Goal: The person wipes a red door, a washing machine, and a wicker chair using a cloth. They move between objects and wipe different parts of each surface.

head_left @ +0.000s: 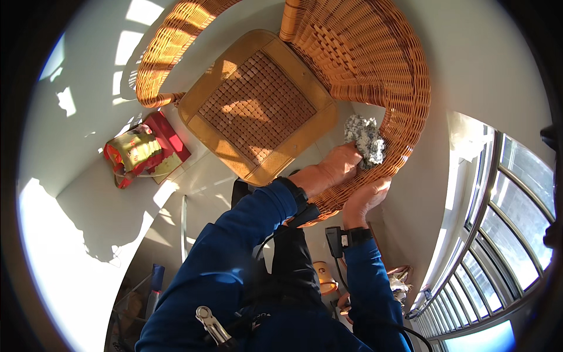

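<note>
Rag [365, 139], grey and crumpled, sits right of the frame's centre, pressed against the inner weave of the wicker chair [375, 70], low on its curved side wall. Left hand [329, 170] closes around the rag's lower edge, fingers bunched into the cloth, its wrist carrying a dark band and a small black device with a cable running down the blue sleeve [234, 258]. Right hand [363, 199] lies just below it, on the outside of the same wall, fingers curled over the woven rim so that it grips the chair; it too wears a dark wrist strap with a device. The two hands are close together, with the rim between them. Inside the chair, at upper centre, rests a square seat pad [258, 105] with a tan border and a brown beaded middle, tilted and lit by patches of sun. At the left of the frame, on the pale floor, lies a red and yellow bag [138, 152], well apart from the hands. A window frame [504, 234] with several panes curves along the right edge. Near the bottom centre a metal clip [210, 322] hangs at the person's chest.
</note>
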